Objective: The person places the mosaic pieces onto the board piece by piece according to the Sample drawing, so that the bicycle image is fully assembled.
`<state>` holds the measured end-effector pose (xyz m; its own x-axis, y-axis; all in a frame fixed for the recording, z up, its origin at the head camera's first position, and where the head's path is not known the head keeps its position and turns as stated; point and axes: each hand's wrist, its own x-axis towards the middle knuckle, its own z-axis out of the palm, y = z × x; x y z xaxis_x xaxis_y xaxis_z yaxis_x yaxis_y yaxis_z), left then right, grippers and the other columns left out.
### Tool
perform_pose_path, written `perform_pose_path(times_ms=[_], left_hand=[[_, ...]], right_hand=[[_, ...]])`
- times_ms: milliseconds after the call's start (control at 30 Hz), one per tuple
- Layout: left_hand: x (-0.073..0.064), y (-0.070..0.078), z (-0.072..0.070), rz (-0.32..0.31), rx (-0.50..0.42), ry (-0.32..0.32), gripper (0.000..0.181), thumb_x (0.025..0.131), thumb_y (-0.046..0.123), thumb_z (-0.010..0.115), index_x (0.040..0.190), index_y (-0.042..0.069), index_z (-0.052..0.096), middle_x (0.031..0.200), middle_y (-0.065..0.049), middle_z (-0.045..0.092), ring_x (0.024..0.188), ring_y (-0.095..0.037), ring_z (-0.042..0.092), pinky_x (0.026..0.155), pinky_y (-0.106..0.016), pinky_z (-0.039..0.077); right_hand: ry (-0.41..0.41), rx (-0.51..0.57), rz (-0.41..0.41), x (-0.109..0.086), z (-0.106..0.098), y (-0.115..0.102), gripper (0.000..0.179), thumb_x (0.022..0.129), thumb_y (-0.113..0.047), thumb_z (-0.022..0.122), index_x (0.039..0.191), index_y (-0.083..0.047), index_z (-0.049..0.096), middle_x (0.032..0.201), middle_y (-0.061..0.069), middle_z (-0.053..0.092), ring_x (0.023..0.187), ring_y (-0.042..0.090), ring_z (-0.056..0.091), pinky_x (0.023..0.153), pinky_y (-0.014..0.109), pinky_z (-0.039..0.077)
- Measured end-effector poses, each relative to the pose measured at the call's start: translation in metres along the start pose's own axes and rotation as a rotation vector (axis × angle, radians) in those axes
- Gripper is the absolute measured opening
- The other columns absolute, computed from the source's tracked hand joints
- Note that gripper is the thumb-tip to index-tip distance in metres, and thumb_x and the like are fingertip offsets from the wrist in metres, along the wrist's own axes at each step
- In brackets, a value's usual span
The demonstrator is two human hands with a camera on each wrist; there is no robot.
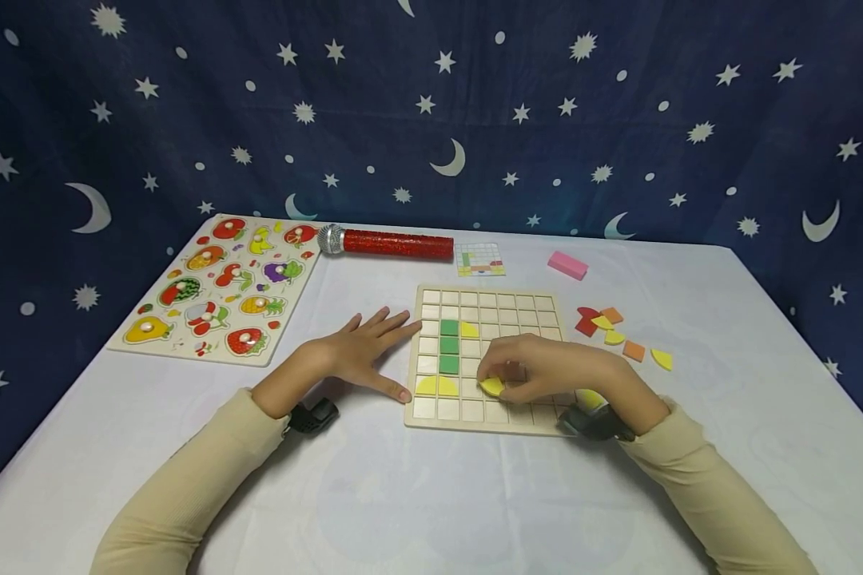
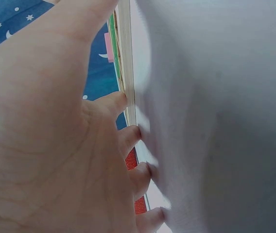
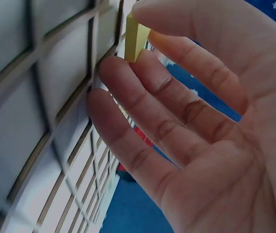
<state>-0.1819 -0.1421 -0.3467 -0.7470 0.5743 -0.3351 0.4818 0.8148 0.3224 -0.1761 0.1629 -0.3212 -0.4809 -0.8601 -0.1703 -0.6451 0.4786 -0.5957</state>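
A pale wooden grid board (image 1: 480,411) lies on the table. My right hand (image 1: 546,363) is over its lower middle and pinches a yellow quarter-circle block (image 1: 492,387) between thumb and fingers. In the right wrist view the yellow block (image 3: 134,41) shows edge-on, close to the grid. Fingers spread, my left hand (image 1: 355,351) touches the board's left edge with thumb and fingertip. Several green squares (image 1: 449,345) form a column on the grid. Below them two yellow quarter-circles (image 1: 437,386) sit side by side; another yellow quarter-circle (image 1: 468,329) sits upper right of the column.
Loose red, orange and yellow pieces (image 1: 614,338) lie right of the board, one yellow piece (image 1: 590,398) near my right wrist. Behind are a pattern card (image 1: 480,259), a pink block (image 1: 567,265) and a red microphone (image 1: 395,243). A fruit puzzle (image 1: 219,283) lies at left.
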Motion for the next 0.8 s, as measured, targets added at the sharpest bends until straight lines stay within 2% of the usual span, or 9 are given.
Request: perform_pose_path(times_ms=[567, 800], left_hand=[[-0.001, 0.001, -0.003, -0.002, 0.009, -0.009, 0.111, 0.076, 0.069, 0.069, 0.159, 0.025, 0.009, 0.165, -0.005, 0.001, 0.150, -0.032, -0.005, 0.117, -0.059, 0.000], [0.000, 0.000, -0.002, 0.005, 0.007, -0.006, 0.110, 0.076, 0.068, 0.069, 0.159, 0.025, 0.009, 0.165, -0.006, 0.002, 0.150, -0.032, -0.004, 0.117, -0.060, 0.000]], right_hand=[[-0.097, -0.038, -0.149, 0.033, 0.015, -0.025, 0.027, 0.087, -0.005, 0.066, 0.114, -0.010, 0.067, 0.094, -0.004, 0.058, 0.081, 0.007, 0.053, 0.073, 0.022, 0.049], [-0.092, -0.101, -0.160, 0.044, 0.022, -0.036, 0.025, 0.088, -0.007, 0.066, 0.113, -0.010, 0.067, 0.094, -0.002, 0.058, 0.078, 0.005, 0.050, 0.072, 0.018, 0.046]])
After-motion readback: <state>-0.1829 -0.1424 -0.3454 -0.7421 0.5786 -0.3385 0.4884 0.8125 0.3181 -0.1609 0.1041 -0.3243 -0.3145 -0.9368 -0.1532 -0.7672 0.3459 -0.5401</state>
